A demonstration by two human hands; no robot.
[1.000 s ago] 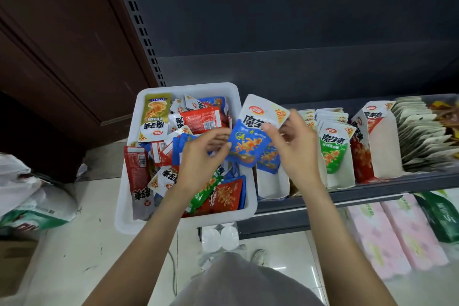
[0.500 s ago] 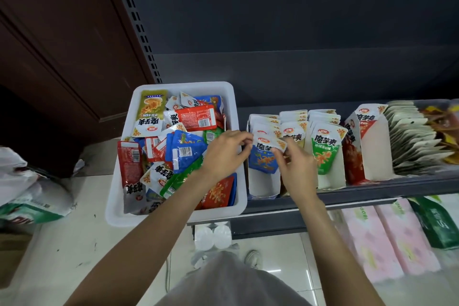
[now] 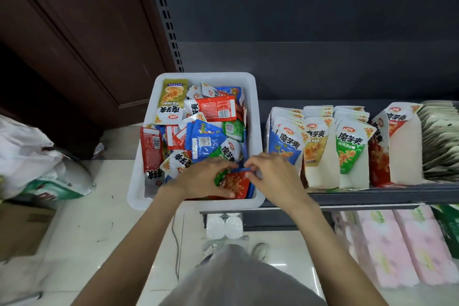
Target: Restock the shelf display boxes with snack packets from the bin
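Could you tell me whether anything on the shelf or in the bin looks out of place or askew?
Only the white bin: its packets lie jumbled, some face down with barcodes up. The display boxes on the shelf stand upright in a row, packets filed neatly. Nothing spilled or torn.

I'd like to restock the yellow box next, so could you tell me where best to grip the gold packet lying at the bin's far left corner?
Pinch the gold packet by its near white end, coming from above: it lies flat on top against the bin wall, unobstructed.
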